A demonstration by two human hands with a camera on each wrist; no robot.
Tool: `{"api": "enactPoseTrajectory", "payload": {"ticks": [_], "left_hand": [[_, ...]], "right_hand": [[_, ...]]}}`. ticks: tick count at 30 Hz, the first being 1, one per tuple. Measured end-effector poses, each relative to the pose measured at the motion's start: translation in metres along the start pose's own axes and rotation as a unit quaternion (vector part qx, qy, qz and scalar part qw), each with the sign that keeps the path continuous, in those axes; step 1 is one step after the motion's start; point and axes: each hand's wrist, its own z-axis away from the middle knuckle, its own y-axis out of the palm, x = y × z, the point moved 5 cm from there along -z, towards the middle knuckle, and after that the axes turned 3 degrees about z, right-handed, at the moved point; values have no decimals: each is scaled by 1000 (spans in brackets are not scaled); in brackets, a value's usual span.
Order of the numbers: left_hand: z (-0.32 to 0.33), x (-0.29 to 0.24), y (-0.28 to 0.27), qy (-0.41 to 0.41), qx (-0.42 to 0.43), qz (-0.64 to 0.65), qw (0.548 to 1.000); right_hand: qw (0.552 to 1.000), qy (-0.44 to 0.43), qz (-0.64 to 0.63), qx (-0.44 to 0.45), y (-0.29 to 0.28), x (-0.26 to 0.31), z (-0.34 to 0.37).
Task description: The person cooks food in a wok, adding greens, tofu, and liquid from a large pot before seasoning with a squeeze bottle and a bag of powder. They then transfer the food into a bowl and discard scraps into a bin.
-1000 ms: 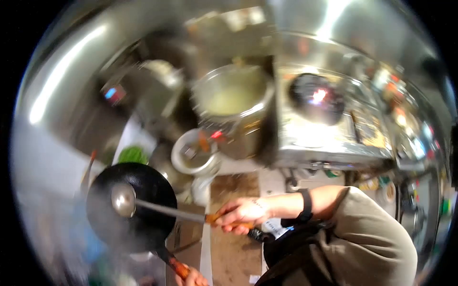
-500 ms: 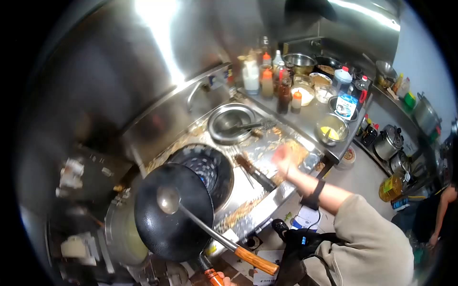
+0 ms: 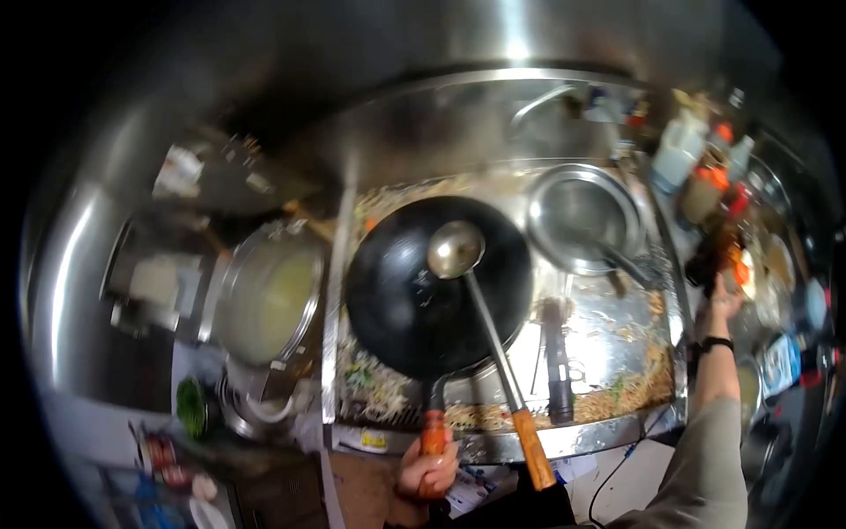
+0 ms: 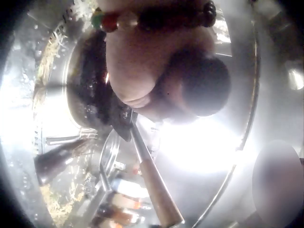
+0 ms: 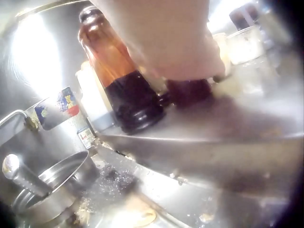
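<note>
My left hand grips the orange-brown wooden handle of a black wok at the front of the stove. A metal ladle lies in the wok, its bowl inside and its wooden handle leaning out over the front, held by neither hand. On the right, my right hand is among bottles on the side counter. In the right wrist view it covers most of a dark-red bottle, so its fingers are hidden. A brown glass bottle, half full of dark liquid, stands beside it.
A steel pot with a dark-handled utensil sits right of the wok, under a tap. To the left stands a large pot of pale liquid. Food scraps litter the stove top. A bowl of greens is lower left.
The right hand let go of the ladle, leaving it in the wok, and reached right to the bottles. The wok, held by the left hand, went from the left side to the stove.
</note>
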Motion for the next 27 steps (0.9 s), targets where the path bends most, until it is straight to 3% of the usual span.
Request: {"api": "enactPoseTrajectory", "payload": {"ticks": [3,5,6,7,9,10,11,12,13,14,17,19,20,21,22,24,26,27], "left_hand": [[-6,-8,-19,11,24,6,1000],[-5,-15,-39,33,-18,-53,998],[-3,-17,-55,16,9,-44,999],[0,-25,-63,16,-94,-207,974],[4,-31,-71,35,-40,-291,955],[10,-33,-78,40,2,-322,946],[30,-41,-78,174,-6,-393,903],[55,-39,-97,185,-16,-406,895],[80,-39,-116,197,-27,-419,886],[117,-39,-124,172,-6,-348,922],[227,-39,-189,179,-70,-364,911],[315,-41,-238,207,-130,-331,911],[360,-45,-267,262,-139,-380,876],[413,-46,-294,274,-207,-361,867],[467,-46,-321,285,-274,-338,854],[570,-37,-387,284,-387,-319,817],[695,-31,-371,439,-478,-320,690],[732,-4,-393,466,-547,-216,661]], "right_hand": [[991,113,-63,-12,-15,19,-3],[989,144,-42,-6,-5,33,15],[991,135,14,6,11,28,28],[989,116,87,24,32,21,50],[940,29,319,122,103,9,117],[866,-55,460,187,160,16,178],[791,-132,542,252,217,16,243],[724,-203,579,316,273,15,315],[663,-264,587,383,325,11,391],[611,-316,576,441,369,7,470],[514,-347,464,632,456,-24,729],[469,-308,373,739,484,-46,912],[455,-304,329,770,487,-51,1004],[437,-296,285,800,489,-55,1096],[374,-317,252,835,495,-55,1176],[297,-332,177,877,477,-80,1318],[241,-375,115,888,447,-107,1435],[218,-407,90,883,431,-115,1493]]}}
